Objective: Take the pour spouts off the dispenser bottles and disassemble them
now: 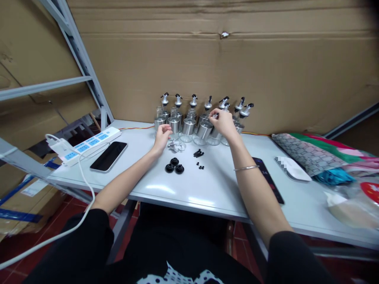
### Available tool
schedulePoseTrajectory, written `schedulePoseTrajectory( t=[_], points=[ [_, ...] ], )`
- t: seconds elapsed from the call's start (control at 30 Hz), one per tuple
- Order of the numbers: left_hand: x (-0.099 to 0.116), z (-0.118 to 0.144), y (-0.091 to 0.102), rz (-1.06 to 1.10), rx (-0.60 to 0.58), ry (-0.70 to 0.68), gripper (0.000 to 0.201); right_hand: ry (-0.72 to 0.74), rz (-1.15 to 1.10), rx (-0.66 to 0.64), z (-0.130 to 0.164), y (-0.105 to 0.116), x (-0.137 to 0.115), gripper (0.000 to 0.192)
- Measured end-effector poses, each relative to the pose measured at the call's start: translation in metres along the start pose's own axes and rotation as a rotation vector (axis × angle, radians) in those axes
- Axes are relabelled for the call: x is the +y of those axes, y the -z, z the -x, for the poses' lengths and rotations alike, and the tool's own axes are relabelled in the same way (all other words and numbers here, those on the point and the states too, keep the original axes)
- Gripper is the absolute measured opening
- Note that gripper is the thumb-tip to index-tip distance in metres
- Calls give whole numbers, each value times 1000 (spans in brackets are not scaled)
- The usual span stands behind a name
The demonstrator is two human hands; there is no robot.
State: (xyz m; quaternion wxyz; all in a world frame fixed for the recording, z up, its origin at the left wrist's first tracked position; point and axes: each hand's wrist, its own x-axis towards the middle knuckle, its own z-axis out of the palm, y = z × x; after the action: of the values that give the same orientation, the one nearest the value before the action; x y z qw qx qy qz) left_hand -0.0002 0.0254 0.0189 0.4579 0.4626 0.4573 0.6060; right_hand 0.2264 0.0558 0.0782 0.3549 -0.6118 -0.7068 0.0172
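Your right hand [224, 122] pinches a bottle's spout [215, 115] in the crowded back row of glass dispenser bottles [189, 125], left hand [162, 136] loosely curled beside loose spout parts [176, 146]; a nudge could topple neighbours.

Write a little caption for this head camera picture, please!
Right hand touches a bottle in the row, left hand rests near black caps on the white table.
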Motion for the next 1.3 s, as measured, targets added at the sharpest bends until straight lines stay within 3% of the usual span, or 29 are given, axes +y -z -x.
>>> schedulePoseTrajectory(
  t=[0.23,0.37,0.43,0.63,0.7,0.8,0.97,1.1,1.3],
  points=[
    [1,6,-4,-49,-74,-69,25,-23,49,24,-2,-7,0,28],
    [-3,8,-3,-176,-134,-258,25,-54,4,187,3,9,-10,30],
    [-4,12,-3,-294,-210,-372,21,-57,-48,190,11,16,-16,27],
    [2,30,-5,-592,-530,-503,16,-186,-304,-230,54,8,-4,21],
    [3,34,-5,-640,-657,-515,16,-217,-266,-357,63,1,5,19],
    [2,39,-9,-678,-811,-499,16,-237,-12,-478,67,-5,13,16],
    [-7,55,-20,-874,-899,-572,24,-221,428,-534,67,-9,10,15],
    [-10,58,-20,-1027,-966,-618,29,-235,381,-621,70,-12,9,17],
    [-9,42,-12,-815,-938,-465,27,-225,307,-646,72,-12,14,25]
  ],
)
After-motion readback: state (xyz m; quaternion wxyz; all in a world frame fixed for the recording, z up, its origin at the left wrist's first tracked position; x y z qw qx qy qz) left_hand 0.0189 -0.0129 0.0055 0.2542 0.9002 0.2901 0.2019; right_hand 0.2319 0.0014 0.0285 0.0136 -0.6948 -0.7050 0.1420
